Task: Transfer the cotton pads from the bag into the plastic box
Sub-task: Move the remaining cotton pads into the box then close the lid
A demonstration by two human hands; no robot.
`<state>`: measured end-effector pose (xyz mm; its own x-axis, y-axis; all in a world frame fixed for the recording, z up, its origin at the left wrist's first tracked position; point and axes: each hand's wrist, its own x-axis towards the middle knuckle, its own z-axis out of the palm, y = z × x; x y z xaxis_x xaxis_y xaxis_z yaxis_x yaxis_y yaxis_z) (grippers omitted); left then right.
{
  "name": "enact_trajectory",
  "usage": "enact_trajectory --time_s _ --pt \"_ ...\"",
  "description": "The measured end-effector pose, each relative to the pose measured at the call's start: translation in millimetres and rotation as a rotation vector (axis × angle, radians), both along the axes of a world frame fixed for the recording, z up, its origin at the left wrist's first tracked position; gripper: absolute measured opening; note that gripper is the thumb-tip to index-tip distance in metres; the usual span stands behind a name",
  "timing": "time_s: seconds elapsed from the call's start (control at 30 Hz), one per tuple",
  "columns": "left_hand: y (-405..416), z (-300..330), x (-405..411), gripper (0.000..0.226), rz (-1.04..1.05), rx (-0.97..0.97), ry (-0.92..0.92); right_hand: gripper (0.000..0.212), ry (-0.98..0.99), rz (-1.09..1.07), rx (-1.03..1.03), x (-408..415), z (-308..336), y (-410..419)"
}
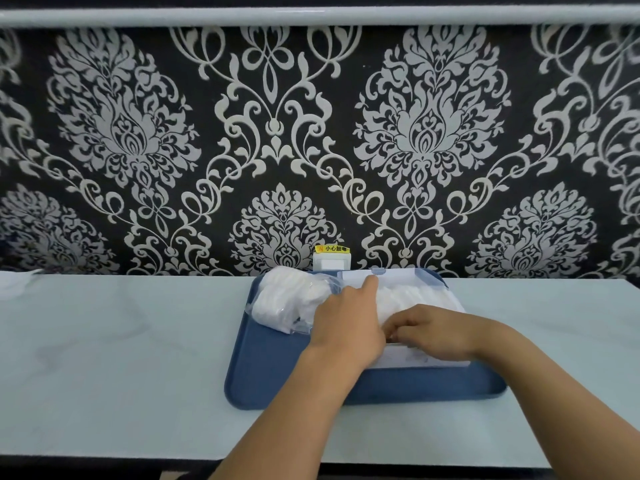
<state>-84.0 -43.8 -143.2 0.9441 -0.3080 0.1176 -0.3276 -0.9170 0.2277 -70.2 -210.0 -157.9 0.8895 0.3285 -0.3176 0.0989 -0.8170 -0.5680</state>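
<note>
A blue tray (277, 368) rests on the pale surface (121, 341), just right of centre and close to the patterned wall (311, 133).

Tray contents:
- Bag (291, 299): clear plastic, lying in the tray's 10 o'clock area. White cotton pads (277, 296) are visible inside it, bunched together.
- Plastic box (415, 292): clear, occupying the tray's 12 to 3 o'clock area, directly right of the bag. Its lid stands raised along the far edge, with a small latch at the top. White pads fill the box interior.

Hands:
- Left hand (349, 317): extends forward between the bag and the box, back of the hand up. One finger reaches toward 12 o'clock and touches the box's far edge. The remaining fingers are hidden beneath the hand; whether the grip is apart or clamped on anything cannot be told.
- Right hand (436, 330): lies across the near part of the box, fingers pointing toward 9 o'clock and curled down onto the pads, meeting the left hand. Whether this grip clamps a pad cannot be told.

A white wall socket (331, 261) with a yellow label sits behind the tray at 12 o'clock.
</note>
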Motion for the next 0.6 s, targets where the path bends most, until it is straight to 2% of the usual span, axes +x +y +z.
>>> enact_trajectory --time_s 0.27,0.43,0.6 --pt "4.2 -7.6 15.9 0.04 0.077 -0.095 -0.08 0.033 -0.072 -0.004 0.045 -1.7 -1.5 2.1" --pt "-2.2 -12.9 21.7 0.027 0.135 -0.123 -0.12 0.037 -0.047 -0.002 0.042 -4.8 -1.7 3.4" --pt "-5.7 -14.6 20.1 0.037 0.118 -0.12 -0.09 0.037 -0.053 -0.002 0.045 -6.1 0.2 -1.1"
